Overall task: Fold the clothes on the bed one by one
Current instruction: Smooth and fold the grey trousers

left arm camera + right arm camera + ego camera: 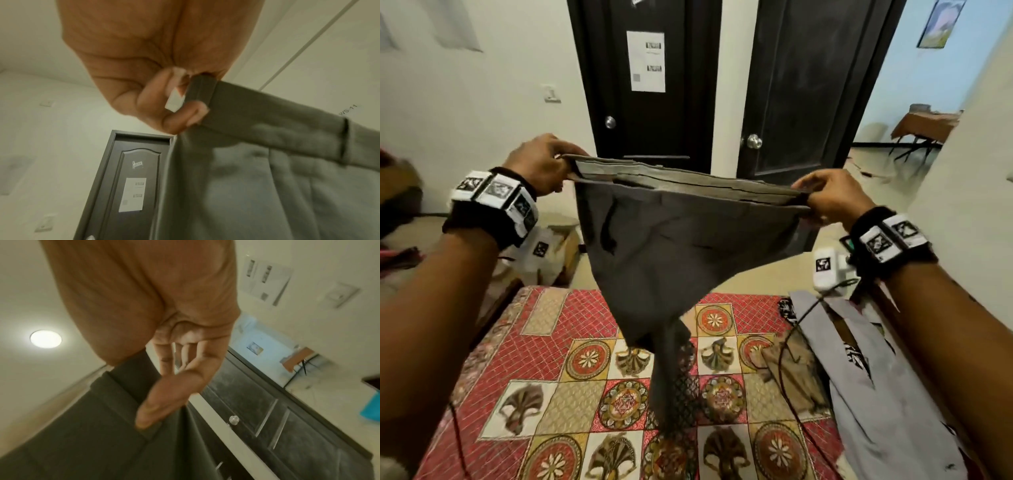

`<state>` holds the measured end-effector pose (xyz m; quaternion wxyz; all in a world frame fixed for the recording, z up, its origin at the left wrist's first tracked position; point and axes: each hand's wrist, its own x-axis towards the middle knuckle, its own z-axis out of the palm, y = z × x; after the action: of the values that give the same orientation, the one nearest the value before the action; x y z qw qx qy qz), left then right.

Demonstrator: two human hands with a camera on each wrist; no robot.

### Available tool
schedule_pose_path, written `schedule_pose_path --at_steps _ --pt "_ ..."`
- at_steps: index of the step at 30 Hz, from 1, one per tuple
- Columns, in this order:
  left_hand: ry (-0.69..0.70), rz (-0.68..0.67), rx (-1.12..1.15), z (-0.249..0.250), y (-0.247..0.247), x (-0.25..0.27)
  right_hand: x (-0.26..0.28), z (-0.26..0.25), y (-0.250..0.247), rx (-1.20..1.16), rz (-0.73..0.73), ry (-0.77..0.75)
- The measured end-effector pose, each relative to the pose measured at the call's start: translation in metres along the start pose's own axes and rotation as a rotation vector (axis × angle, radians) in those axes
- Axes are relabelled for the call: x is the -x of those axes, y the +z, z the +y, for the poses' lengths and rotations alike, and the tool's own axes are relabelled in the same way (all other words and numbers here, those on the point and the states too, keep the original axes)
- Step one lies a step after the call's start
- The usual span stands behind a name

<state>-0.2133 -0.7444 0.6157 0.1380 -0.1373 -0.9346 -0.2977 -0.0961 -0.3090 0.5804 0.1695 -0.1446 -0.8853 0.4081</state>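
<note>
A pair of dark grey trousers point(674, 246) hangs in the air above the bed point(544, 370), held by the waistband stretched between both hands. My left hand point(541, 164) pinches the waistband's left end; in the left wrist view the left hand point(176, 100) has curled fingers round the band of the trousers point(257, 178). My right hand point(828, 198) grips the right end; in the right wrist view the right hand point(174, 386) has its thumb pressed on the trousers point(98, 443). The legs drop together and their ends reach the bedspread.
A light grey shirt point(887, 394) and a brown garment point(791, 373) lie on the bed's right side. Two dark doors point(808, 85) stand in the wall ahead. A thin black cable point(787, 353) trails across the right-hand clothes. More clothes point(397, 253) lie at the far left.
</note>
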Motion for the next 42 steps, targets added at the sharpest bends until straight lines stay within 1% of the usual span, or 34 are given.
schedule_pose_path --at_steps 1,3,5,6,7,9,10,11,13,14,16,17,19,21,22,24,25,26,27,28,29,30,32,33,34,35,36,37,38,39,40,41,42 --pt "0.012 -0.018 0.023 -0.004 -0.004 0.005 0.003 -0.008 -0.001 -0.108 -0.065 0.021" --pt "0.002 -0.129 0.099 -0.009 -0.010 0.023 0.012 -0.021 -0.005 -0.294 -0.164 0.030" --pt "-0.047 -0.214 0.146 -0.011 -0.015 0.044 0.022 -0.029 -0.007 -0.390 -0.229 -0.003" --pt "-0.069 -0.206 0.189 -0.013 -0.016 0.051 0.027 -0.031 -0.007 -0.408 -0.246 -0.025" --pt "-0.097 -0.169 0.250 -0.016 -0.017 0.058 0.035 -0.031 -0.006 -0.426 -0.252 -0.045" --pt "-0.187 -0.073 0.454 -0.018 -0.017 0.073 0.050 -0.031 -0.002 -0.460 -0.240 -0.055" --pt "-0.221 -0.044 0.547 -0.017 -0.015 0.083 0.057 -0.030 0.000 -0.474 -0.237 -0.049" --pt "-0.231 -0.040 0.593 -0.017 -0.010 0.093 0.065 -0.031 0.003 -0.474 -0.251 -0.051" --pt "-0.185 -0.081 0.540 -0.017 0.003 0.114 0.084 -0.031 0.008 -0.355 -0.261 -0.115" --pt "-0.138 -0.134 0.481 -0.020 0.011 0.122 0.092 -0.030 0.012 -0.248 -0.240 -0.173" --pt "-0.094 -0.265 0.336 -0.028 0.027 0.136 0.104 -0.034 0.016 0.008 -0.155 -0.305" --pt "-0.085 -0.304 0.256 -0.031 0.034 0.142 0.109 -0.037 0.016 0.124 -0.103 -0.353" --pt "-0.083 -0.356 0.170 -0.036 0.047 0.150 0.115 -0.043 0.015 0.287 -0.003 -0.400" --pt "-0.090 -0.350 0.150 -0.040 0.060 0.153 0.118 -0.046 0.013 0.379 0.061 -0.445" --pt "-0.084 -0.320 0.154 -0.042 0.065 0.152 0.118 -0.046 0.014 0.389 0.041 -0.460" --pt "-0.082 -0.201 0.145 -0.046 0.074 0.149 0.119 -0.046 0.018 0.323 -0.053 -0.453" --pt "-0.125 -0.126 0.106 -0.051 0.085 0.149 0.120 -0.048 0.022 0.278 -0.072 -0.451" --pt "-0.200 -0.067 0.073 -0.044 0.092 0.156 0.121 -0.050 0.026 0.242 -0.058 -0.460" --pt "-0.337 -0.072 0.071 -0.045 0.112 0.166 0.121 -0.052 0.033 0.216 -0.035 -0.467" --pt "-0.470 -0.132 0.159 -0.040 0.131 0.180 0.121 -0.053 0.040 0.196 -0.015 -0.468" --pt "-0.599 -0.255 0.315 -0.036 0.152 0.197 0.123 -0.053 0.049 0.181 0.002 -0.461" --pt "-0.708 -0.413 0.483 -0.034 0.174 0.214 0.125 -0.052 0.059 0.169 0.012 -0.443" --pt "-0.906 -0.750 0.723 -0.032 0.215 0.243 0.128 -0.046 0.080 0.151 -0.016 -0.397" --pt "-0.995 -0.870 0.850 -0.031 0.232 0.256 0.129 -0.041 0.089 0.148 -0.049 -0.363" --pt "-1.067 -0.925 0.987 -0.034 0.254 0.265 0.131 -0.034 0.098 0.140 -0.074 -0.333" --pt "-1.144 -0.911 1.136 -0.031 0.270 0.272 0.133 -0.028 0.105 0.124 -0.088 -0.311" --pt "-1.190 -0.886 1.259 -0.018 0.282 0.279 0.136 -0.021 0.112 0.104 -0.096 -0.285" --pt "-1.226 -0.839 1.296 -0.020 0.299 0.277 0.140 -0.014 0.117 0.089 -0.106 -0.258" --pt "-1.235 -0.781 1.271 -0.019 0.311 0.273 0.143 -0.008 0.121 0.080 -0.110 -0.233" --pt "-1.260 -0.690 1.284 -0.015 0.321 0.264 0.148 -0.001 0.121 0.078 -0.105 -0.211" --pt "-1.214 -0.670 1.287 -0.006 0.319 0.255 0.150 0.008 0.120 0.074 -0.087 -0.192" --pt "-1.152 -0.629 1.222 0.001 0.314 0.247 0.153 0.016 0.115 0.069 -0.059 -0.174" --pt "-1.182 -0.581 1.245 0.006 0.309 0.238 0.155 0.026 0.107 0.059 -0.017 -0.155"
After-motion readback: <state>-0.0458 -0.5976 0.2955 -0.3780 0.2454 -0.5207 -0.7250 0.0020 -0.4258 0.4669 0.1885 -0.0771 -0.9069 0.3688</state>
